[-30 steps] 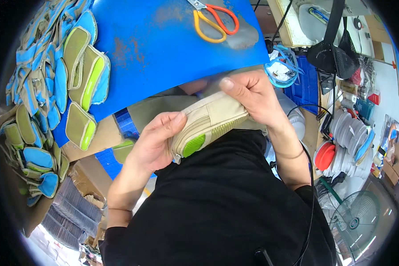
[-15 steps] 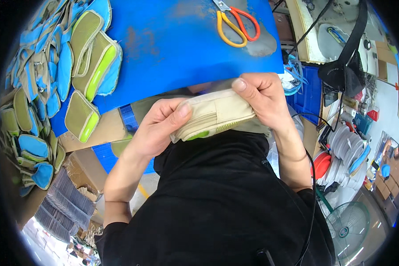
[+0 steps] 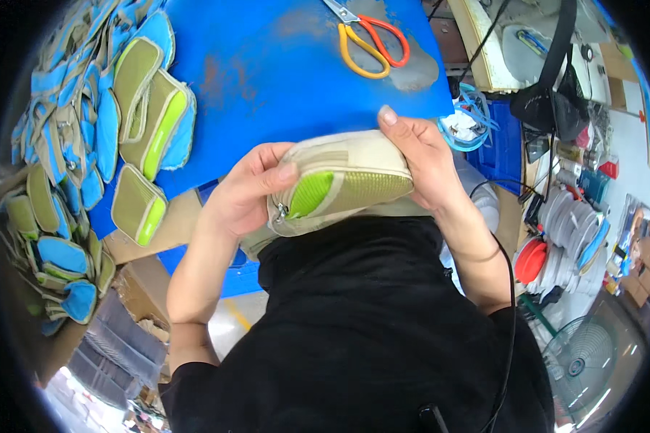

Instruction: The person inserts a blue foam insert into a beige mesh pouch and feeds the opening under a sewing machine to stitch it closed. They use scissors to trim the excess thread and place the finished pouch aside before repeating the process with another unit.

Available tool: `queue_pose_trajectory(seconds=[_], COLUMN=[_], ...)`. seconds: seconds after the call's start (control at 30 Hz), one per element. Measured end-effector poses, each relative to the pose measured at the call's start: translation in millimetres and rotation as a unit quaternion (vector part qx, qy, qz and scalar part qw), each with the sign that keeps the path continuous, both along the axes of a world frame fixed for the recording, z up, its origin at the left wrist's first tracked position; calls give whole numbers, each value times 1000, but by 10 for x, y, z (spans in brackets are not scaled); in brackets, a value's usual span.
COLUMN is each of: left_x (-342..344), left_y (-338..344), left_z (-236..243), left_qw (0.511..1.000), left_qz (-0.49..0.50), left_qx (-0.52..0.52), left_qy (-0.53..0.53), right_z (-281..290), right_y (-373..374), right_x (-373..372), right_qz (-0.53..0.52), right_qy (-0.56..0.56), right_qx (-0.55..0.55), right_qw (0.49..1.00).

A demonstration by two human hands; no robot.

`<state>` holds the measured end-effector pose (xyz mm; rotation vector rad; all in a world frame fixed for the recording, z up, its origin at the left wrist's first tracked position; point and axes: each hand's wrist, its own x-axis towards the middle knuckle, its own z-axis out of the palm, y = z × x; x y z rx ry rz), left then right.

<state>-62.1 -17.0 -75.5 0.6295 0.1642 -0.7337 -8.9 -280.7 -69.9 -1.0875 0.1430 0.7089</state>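
Between both hands I hold a small zippered pouch (image 3: 372, 180), beige and olive mesh with a bright green panel, in front of my body at the table's near edge. My left hand (image 3: 256, 184) grips its left end, thumb on top, close to the metal zipper pull. Around the right end curls my right hand (image 3: 422, 162), its thumb raised off the fabric and pointing away from me; its other fingers are partly hidden behind the pouch. The green panel and mesh side face up toward me.
Scissors (image 3: 372, 47) with orange and yellow handles lie on the blue table (image 3: 267, 79). Several olive and blue pouch pieces (image 3: 137, 202) pile up at left. At right are a blue crate (image 3: 504, 155), stacked spools (image 3: 560, 231) and a green fan (image 3: 578, 361).
The pouch has been turned so its green panel and mesh side show much more. My right thumb has lifted from its top edge.
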Motion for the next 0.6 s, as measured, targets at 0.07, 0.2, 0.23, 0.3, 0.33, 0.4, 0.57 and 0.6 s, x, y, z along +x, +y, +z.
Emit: queue_pose_trajectory(seconds=[0.07,0.2,0.23,0.3,0.33,0.4,0.57,0.6], left_x=[34,35,29,48,52,88,383,429], left_y=[45,67,81,76,69,93,-167,-245], left_z=[-80,-149,-181,-190,-192,-165,156,153], left_qw=[1000,999,999,999,999,1000,958,952], left_qz=[13,25,26,23,23,1,-123,-113], left_qx=[-25,-32,-26,-26,-29,5,246,264], left_qy=[14,10,25,14,9,-14,-86,-108], right_z=[8,50,69,105,54,-55,203,241], right_y=[40,84,93,108,83,27,160,222], right_x=[-27,-59,-68,-86,-89,-40,174,189], right_qz=[-9,-24,-30,-39,-18,17,52,70], right_qy=[16,18,21,27,-19,-122,-322,-329], right_qx=[22,57,57,53,-13,-136,-273,-263], right_qw=[1000,998,998,997,1000,983,905,904])
